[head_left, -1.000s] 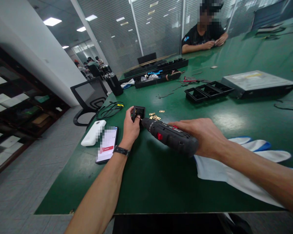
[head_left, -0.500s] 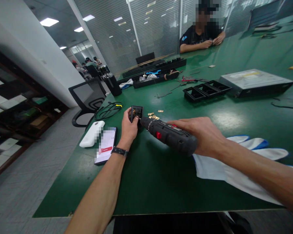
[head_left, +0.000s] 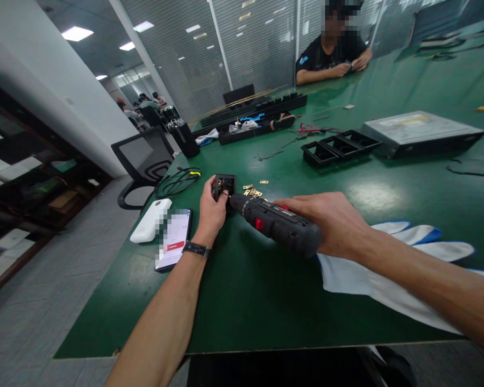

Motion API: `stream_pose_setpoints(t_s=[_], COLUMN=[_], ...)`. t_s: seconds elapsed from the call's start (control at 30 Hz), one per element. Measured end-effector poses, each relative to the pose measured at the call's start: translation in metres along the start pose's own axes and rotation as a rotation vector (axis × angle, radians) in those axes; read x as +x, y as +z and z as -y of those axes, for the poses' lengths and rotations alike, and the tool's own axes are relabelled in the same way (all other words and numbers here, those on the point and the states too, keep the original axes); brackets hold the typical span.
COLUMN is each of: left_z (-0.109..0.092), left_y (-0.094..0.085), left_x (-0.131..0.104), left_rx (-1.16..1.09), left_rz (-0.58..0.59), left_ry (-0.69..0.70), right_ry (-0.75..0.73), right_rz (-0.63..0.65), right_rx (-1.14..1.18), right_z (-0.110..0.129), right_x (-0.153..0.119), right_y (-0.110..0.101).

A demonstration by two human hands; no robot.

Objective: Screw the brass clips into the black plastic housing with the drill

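Observation:
My left hand (head_left: 213, 208) grips a small black box-like part (head_left: 226, 184) with some brass-coloured pieces inside, its thumb over the near side. My right hand (head_left: 334, 221) is wrapped round a black power screwdriver (head_left: 280, 223) with red buttons. The tool's tip points left and meets the part beside my left thumb; the exact contact point is too small to tell. Several small brass plates (head_left: 255, 192) lie on the green table (head_left: 242, 301) just beyond the tool. Under my right forearm lies a white glove (head_left: 347, 274) with blue trim.
Left of my forearm are a phone (head_left: 175, 239) and a white power bank (head_left: 150, 221). A cable (head_left: 177, 183) coils behind them. Farther back stand a black bottle (head_left: 184, 138), a black three-part tray (head_left: 339, 148) and a metal box (head_left: 423, 131). A person (head_left: 331, 54) sits across.
The whole view has shifted slightly. The screwdriver's rear end has moved a little to the left; both hands keep their holds.

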State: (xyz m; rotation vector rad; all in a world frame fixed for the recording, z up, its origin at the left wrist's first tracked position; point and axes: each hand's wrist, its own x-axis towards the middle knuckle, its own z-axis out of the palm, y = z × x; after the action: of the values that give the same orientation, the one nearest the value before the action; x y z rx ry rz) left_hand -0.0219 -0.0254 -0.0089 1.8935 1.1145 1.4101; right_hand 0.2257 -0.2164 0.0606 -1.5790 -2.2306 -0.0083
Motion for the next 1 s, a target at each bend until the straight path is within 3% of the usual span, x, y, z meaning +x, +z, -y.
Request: stream_pose_setpoints(t_s=[1.0], left_z=[-0.0053], left_y=[-0.0004], left_x=[-0.0010], left_rx=[0.011], left_rz=[-0.001], left_ry=[-0.022], right_ry=[-0.003], right_rz=[-0.016], right_rx=[0.002], right_z=[-0.0015], right_x=[-0.0017], right_y=[0.0017])
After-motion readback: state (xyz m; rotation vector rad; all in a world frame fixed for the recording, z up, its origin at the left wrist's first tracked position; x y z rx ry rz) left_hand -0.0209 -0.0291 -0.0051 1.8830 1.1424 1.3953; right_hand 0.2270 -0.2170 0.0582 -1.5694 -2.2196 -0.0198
